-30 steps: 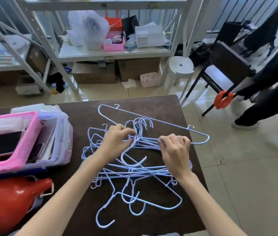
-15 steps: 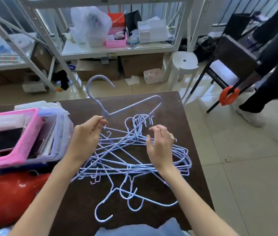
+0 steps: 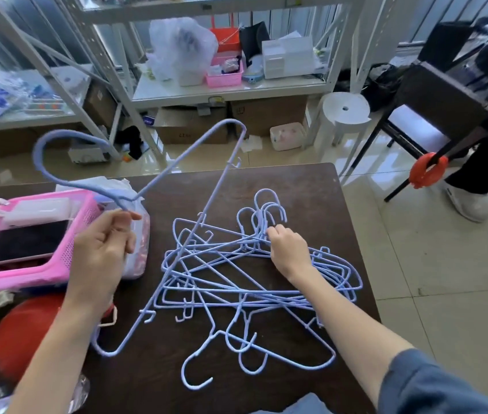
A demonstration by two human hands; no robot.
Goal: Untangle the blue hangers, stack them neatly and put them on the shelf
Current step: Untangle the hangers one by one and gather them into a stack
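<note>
A tangled pile of blue hangers (image 3: 245,282) lies on the dark brown table (image 3: 305,186). My left hand (image 3: 102,252) is shut on the neck of one blue hanger (image 3: 195,156), lifted up and to the left above the table, its hook curving over the pink basket and its lower end still low beside the pile. My right hand (image 3: 289,249) presses down on the pile near a cluster of hooks, fingers curled onto the wires. The white metal shelf (image 3: 230,88) stands behind the table.
A pink basket (image 3: 24,249) in a clear bin sits at the table's left, a red object (image 3: 21,333) in front of it. Cardboard boxes, a white stool (image 3: 344,115) and a dark chair (image 3: 433,100) stand beyond. A person's legs (image 3: 487,162) are at the right.
My left hand has lifted one hanger higher and further left, mostly clear of the pile. My right hand has dropped onto the pile near the hooks and holds it down.
</note>
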